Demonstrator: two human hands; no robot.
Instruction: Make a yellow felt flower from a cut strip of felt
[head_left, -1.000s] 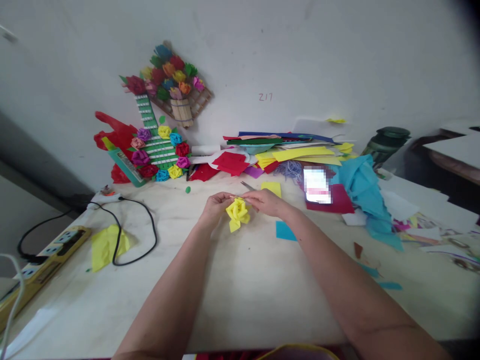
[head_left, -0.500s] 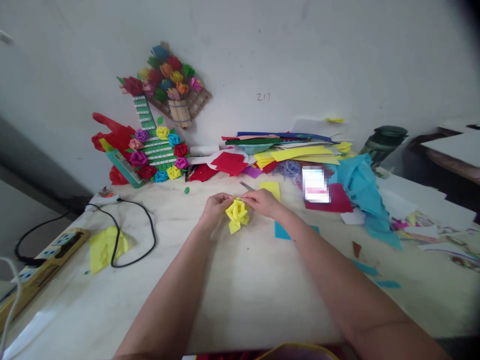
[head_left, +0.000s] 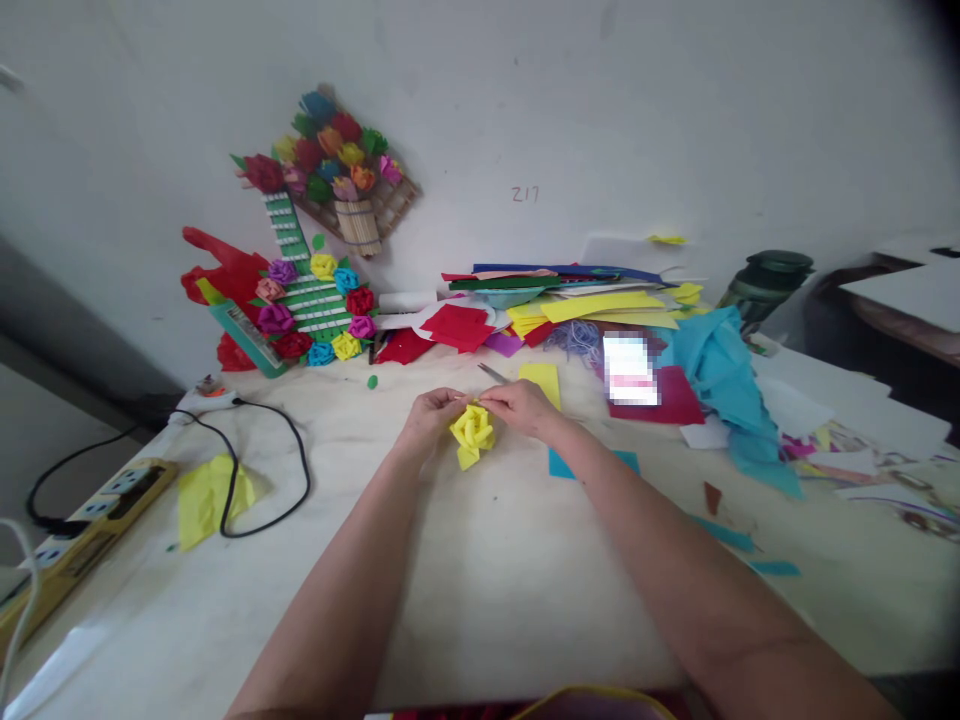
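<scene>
A yellow paper flower point(head_left: 472, 432) with curled petals is held between my two hands above the middle of the table. My left hand point(head_left: 433, 412) pinches it at the upper left edge. From the upper right, the closed fingers of my right hand point(head_left: 521, 405) pinch another petal at its far edge. Just beyond my right hand a pair of scissors point(head_left: 493, 373) lies partly hidden, its blades pointing away. Under that hand's far side rests a yellow paper piece point(head_left: 541, 378). A blue paper square point(head_left: 566, 463) lies partly beneath my right forearm.
Stacked coloured paper point(head_left: 577, 300) lines the wall. A phone point(head_left: 631, 370) lies on dark red paper at right, near crumpled blue paper point(head_left: 720, 380) and a dark bottle point(head_left: 769, 285). At left are a glue bottle point(head_left: 247, 335), a flower-trimmed green craft point(head_left: 315, 305), a black cable point(head_left: 306, 450) and a power strip point(head_left: 90, 525).
The fingertips of both hands have shifted slightly along the far edge of the yellow flower, and the flower sits a touch lower. Otherwise the scene is the same.
</scene>
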